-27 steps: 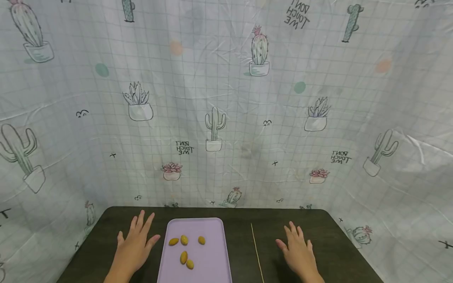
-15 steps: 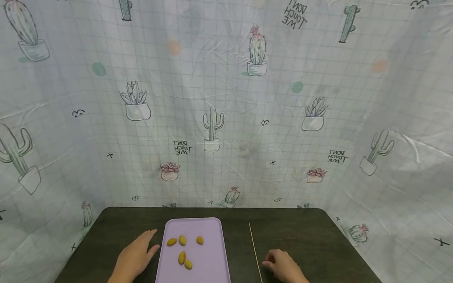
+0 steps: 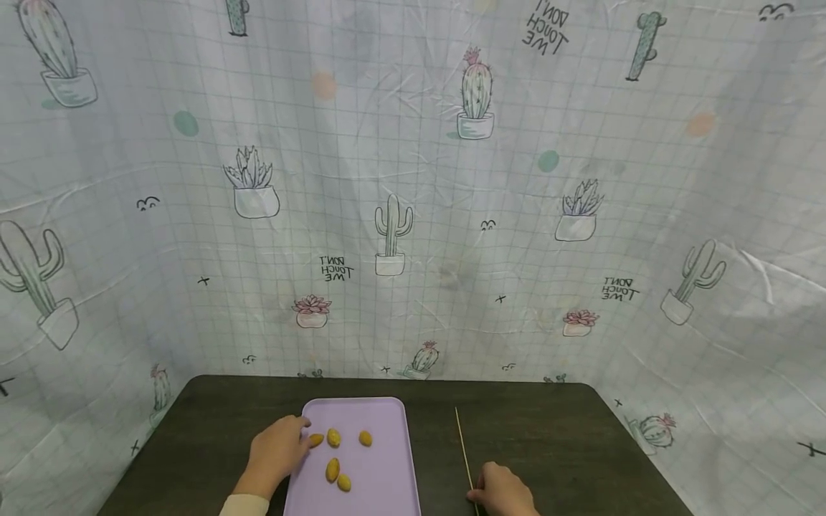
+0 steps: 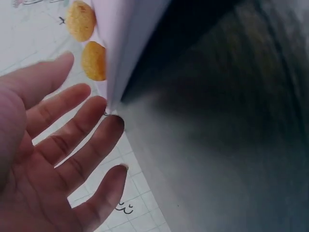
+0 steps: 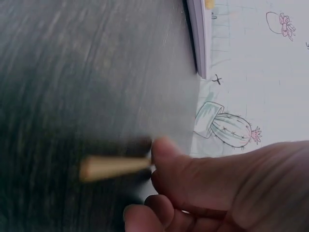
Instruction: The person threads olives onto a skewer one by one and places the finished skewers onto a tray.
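My right hand (image 3: 505,491) pinches a thin wooden skewer (image 3: 462,441) near its lower end, and most of its length points away from me over the dark table. In the right wrist view the thumb and index finger meet on the skewer (image 5: 113,168), whose near end sticks out past them. At the lilac tray's (image 3: 387,466) left rim, my left hand (image 3: 274,451) reaches in beside a yellow oval fruit (image 3: 316,439). The left wrist view has its fingers loosely bent and apart, with a gap between the thumb and the nearest fruit (image 4: 94,60).
More yellow oval fruits lie on the tray: one (image 3: 333,437) near the far left, one (image 3: 366,438) farther right, and two close together, the larger (image 3: 332,469) above the smaller. A curtain (image 3: 419,215) printed with cacti hangs behind and beside the dark table (image 3: 548,423).
Both hands started spread above the table. My right hand has come down and left to the skewer and now pinches it. My left hand has moved right to the tray's edge.
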`<state>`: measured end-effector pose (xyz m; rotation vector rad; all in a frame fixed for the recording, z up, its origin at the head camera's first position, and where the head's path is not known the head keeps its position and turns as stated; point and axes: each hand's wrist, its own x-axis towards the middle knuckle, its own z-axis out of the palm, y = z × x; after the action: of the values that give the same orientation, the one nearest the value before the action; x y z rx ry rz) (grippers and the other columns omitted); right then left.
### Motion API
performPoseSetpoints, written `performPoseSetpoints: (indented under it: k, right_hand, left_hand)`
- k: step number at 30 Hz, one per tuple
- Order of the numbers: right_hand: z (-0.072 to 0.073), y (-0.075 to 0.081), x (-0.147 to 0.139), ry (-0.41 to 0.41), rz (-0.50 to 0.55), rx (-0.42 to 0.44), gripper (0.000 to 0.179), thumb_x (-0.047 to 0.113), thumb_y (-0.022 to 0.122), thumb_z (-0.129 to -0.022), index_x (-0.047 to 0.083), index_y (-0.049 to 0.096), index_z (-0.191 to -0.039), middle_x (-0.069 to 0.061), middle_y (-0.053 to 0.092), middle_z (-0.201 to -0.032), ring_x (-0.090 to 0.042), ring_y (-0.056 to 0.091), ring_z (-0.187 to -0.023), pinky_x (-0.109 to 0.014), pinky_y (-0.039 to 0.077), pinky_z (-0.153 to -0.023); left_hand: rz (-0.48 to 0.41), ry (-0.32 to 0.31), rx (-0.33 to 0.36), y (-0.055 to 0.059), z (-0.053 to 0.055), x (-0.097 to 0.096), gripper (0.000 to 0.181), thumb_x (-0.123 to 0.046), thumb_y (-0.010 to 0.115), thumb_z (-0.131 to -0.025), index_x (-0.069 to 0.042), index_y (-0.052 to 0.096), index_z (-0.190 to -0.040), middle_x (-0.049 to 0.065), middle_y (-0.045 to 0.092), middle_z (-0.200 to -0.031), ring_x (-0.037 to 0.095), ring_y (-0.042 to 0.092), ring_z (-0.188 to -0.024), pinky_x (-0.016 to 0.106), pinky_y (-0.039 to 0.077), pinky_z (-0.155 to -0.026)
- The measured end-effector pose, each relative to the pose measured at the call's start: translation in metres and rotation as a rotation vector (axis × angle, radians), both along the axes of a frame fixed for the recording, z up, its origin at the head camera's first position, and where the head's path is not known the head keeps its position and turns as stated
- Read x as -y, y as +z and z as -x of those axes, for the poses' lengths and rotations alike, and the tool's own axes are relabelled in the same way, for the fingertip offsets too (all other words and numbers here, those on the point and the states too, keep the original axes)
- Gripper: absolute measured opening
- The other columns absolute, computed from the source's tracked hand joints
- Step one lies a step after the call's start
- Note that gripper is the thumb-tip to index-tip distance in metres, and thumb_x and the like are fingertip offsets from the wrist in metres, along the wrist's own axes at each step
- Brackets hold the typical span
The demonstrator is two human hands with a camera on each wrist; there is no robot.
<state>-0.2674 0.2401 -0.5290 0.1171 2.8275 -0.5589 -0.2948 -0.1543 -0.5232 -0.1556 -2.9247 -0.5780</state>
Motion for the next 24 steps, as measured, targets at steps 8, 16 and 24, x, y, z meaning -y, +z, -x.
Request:
performPoseSetpoints:
  k: [8,16,24]
  right_hand:
    - [0.020,-0.019,-0.001,-0.093,-0.127,0.057,0.022,0.019,0.081,-0.087,0.011,0.066,-0.073,-0.004,0.061,-0.069,-0.021,0.058,-0.065,-0.044,0.050,-0.061]
    - [0.010,-0.003,0.009,-0.104,-0.106,0.040,0.019,0.011,0.073,-0.093,0.005,0.065,-0.077,-0.006,0.060,-0.071,-0.021,0.054,-0.064,-0.043,0.048,-0.061]
    - [-0.002,0.007,0.014,-0.124,-0.094,-0.001,0.015,0.004,0.066,-0.091,0.002,0.063,-0.076,-0.007,0.057,-0.069,-0.021,0.049,-0.063,-0.041,0.046,-0.060]
  left_hand:
    - [0.021,0.007,0.072,0.000,0.008,-0.005,0.024,-0.026,0.083,-0.086,-0.009,0.076,-0.102,0.003,0.063,-0.089,0.023,0.066,-0.081,0.047,0.056,-0.070]
    - [0.041,0.029,0.066,0.005,0.010,-0.009,0.017,-0.020,0.085,-0.083,-0.009,0.074,-0.089,0.004,0.067,-0.087,0.025,0.067,-0.077,0.047,0.056,-0.067]
    - [0.005,0.054,0.063,0.002,0.012,-0.009,0.014,-0.021,0.084,-0.084,-0.012,0.074,-0.084,0.000,0.067,-0.080,0.019,0.063,-0.069,0.044,0.055,-0.062]
